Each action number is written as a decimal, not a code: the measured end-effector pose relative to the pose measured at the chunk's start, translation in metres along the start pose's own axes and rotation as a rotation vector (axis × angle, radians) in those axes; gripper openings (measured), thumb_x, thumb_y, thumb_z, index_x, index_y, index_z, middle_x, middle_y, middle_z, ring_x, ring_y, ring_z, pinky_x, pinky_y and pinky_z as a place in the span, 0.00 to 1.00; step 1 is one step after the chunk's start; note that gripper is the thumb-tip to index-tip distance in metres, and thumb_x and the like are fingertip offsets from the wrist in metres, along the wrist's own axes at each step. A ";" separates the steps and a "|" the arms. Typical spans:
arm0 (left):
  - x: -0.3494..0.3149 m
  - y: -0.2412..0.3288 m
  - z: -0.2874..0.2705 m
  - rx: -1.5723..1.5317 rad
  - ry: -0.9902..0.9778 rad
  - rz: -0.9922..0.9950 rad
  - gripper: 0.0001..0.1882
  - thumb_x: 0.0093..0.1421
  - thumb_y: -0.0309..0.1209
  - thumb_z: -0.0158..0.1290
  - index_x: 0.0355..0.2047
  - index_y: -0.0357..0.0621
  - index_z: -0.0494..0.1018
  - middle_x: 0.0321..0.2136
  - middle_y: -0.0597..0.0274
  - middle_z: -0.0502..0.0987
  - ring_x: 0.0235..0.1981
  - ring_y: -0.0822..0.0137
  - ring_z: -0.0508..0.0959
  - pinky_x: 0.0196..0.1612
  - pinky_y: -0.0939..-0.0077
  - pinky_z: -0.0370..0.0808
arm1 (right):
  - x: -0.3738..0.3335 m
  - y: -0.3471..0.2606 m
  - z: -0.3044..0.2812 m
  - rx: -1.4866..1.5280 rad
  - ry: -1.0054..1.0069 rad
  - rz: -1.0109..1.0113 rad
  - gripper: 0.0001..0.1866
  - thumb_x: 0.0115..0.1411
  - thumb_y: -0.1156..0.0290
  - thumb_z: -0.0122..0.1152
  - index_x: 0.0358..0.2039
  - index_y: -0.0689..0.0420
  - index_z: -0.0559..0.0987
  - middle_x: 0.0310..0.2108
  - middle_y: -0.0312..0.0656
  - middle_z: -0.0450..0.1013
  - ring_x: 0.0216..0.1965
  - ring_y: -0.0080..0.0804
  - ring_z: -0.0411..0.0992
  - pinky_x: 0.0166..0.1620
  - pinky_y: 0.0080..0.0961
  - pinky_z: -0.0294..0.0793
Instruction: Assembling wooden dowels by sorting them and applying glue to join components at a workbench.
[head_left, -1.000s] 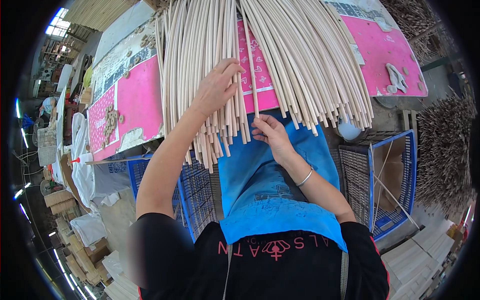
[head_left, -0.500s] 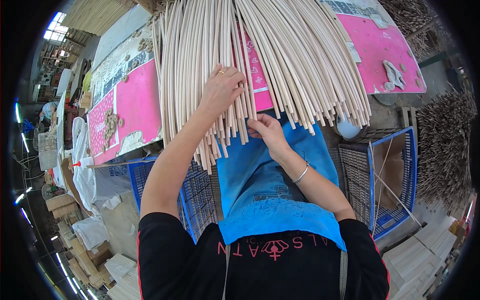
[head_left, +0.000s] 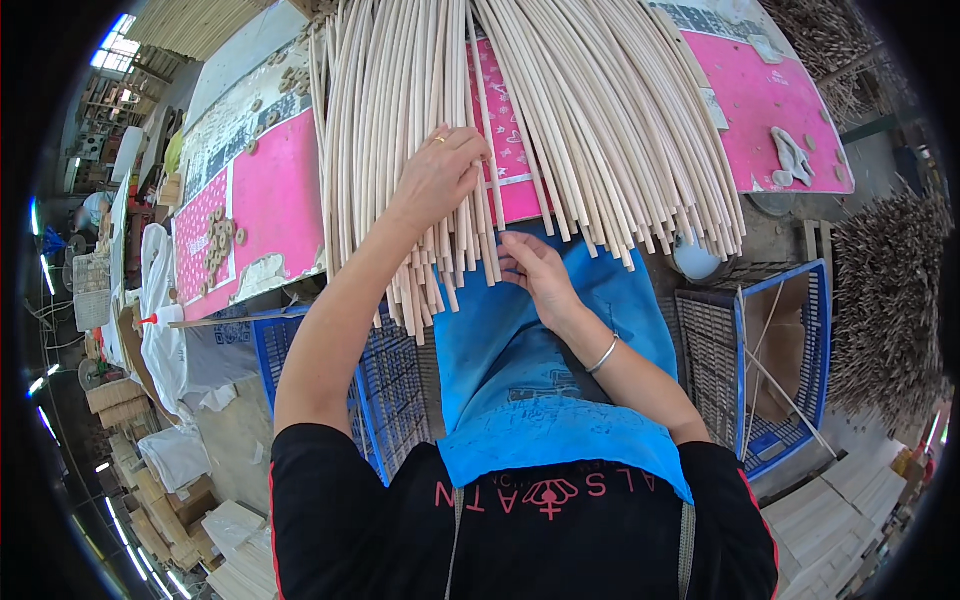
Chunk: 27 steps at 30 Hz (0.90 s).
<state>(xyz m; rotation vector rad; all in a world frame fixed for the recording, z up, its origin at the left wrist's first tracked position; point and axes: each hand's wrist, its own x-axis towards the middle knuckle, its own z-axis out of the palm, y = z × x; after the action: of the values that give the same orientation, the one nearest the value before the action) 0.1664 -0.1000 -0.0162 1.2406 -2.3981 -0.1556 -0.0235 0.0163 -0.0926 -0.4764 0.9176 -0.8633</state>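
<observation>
Long pale wooden rods [head_left: 395, 130] lie in two bunches, with their near ends over the table's front edge. My left hand [head_left: 440, 178] rests on the left bunch near those ends, fingers bent around rods at its right side; its fingertips are partly hidden. A single rod [head_left: 494, 165] stands slightly apart at that bunch's edge. Just below its end is my right hand [head_left: 540, 275], thumb and fingers apart, with nothing visible between them. The right bunch [head_left: 620, 150] fans out untouched by either hand.
A pink-covered table [head_left: 275, 185] bears the rods. Small round discs [head_left: 218, 245] lie on its left, a whitish cloth [head_left: 790, 155] on its right. Blue plastic crates [head_left: 820, 340] flank me. A dense stack of thin sticks [head_left: 885, 300] rises at the right.
My right hand's thumb and fingers have parted from the end of the single rod. My left hand stays almost where it was on the left bunch.
</observation>
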 end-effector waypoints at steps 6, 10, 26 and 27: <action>0.011 0.006 -0.008 0.151 -0.148 -0.056 0.12 0.54 0.21 0.56 0.39 0.47 0.76 0.42 0.61 0.78 0.49 0.55 0.78 0.55 0.58 0.73 | 0.002 -0.015 0.015 -0.130 -0.006 0.045 0.16 0.64 0.62 0.69 0.48 0.54 0.77 0.39 0.32 0.78 0.39 0.18 0.75 0.44 0.19 0.73; 0.014 0.008 -0.001 0.228 -0.155 -0.065 0.12 0.52 0.22 0.59 0.38 0.49 0.76 0.41 0.65 0.79 0.49 0.57 0.78 0.59 0.58 0.72 | 0.009 -0.012 0.016 -0.159 -0.034 -0.026 0.15 0.63 0.64 0.70 0.44 0.55 0.78 0.35 0.31 0.79 0.35 0.16 0.73 0.39 0.18 0.71; 0.007 0.012 0.023 0.137 -0.058 -0.123 0.11 0.58 0.35 0.62 0.40 0.51 0.76 0.35 0.67 0.79 0.42 0.63 0.80 0.68 0.51 0.62 | 0.011 -0.011 0.021 -0.147 0.160 0.045 0.16 0.65 0.52 0.66 0.41 0.53 0.83 0.34 0.33 0.80 0.34 0.20 0.75 0.41 0.20 0.70; 0.006 0.012 0.023 0.131 -0.063 -0.123 0.11 0.59 0.35 0.62 0.40 0.51 0.76 0.35 0.67 0.80 0.43 0.63 0.80 0.68 0.50 0.62 | 0.010 -0.011 0.023 -0.070 0.194 0.026 0.17 0.65 0.52 0.66 0.41 0.53 0.83 0.34 0.34 0.80 0.34 0.21 0.75 0.42 0.21 0.71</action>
<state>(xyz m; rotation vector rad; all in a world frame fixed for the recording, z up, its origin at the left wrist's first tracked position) 0.1448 -0.1005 -0.0313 1.4640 -2.4192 -0.0768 -0.0057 0.0020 -0.0774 -0.4449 1.1328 -0.8661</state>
